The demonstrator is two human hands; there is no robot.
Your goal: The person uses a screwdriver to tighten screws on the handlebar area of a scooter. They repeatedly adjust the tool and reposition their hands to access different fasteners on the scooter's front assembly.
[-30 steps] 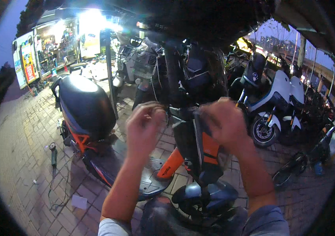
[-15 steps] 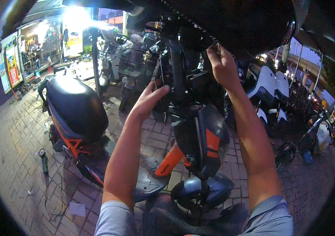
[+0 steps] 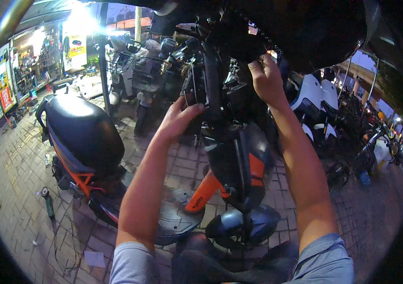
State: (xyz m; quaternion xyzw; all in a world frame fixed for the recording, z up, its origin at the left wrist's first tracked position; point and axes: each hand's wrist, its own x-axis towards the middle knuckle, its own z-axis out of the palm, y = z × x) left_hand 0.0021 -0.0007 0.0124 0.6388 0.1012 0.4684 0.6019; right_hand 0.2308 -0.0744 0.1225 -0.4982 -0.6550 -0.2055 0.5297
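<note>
In front of me is an electric scooter with a black and orange front body (image 3: 230, 165) and a dark upright column (image 3: 213, 80). My left hand (image 3: 179, 119) is at the column's left side, its fingers curled behind a dark part with thin cables (image 3: 194, 84) and its thumb stretched toward the column. Higher up on the right, my right hand (image 3: 268, 80) pinches at the lower edge of a large dark shape (image 3: 301, 38). What sits between those fingertips is too dark to make out. The scooter's round front fender (image 3: 258, 225) hangs close to me.
On the left stands the scooter's black seat (image 3: 80, 128) above its footboard (image 3: 175, 220). An angle grinder (image 3: 48, 202) with a cord and a sheet of paper (image 3: 94, 259) lie on the paving. Parked scooters (image 3: 140, 71) line the back; white ones (image 3: 313, 94) stand right.
My view has shifted slightly, so the background and the seat sit further left. Both hands keep nearly the same places on the scooter.
</note>
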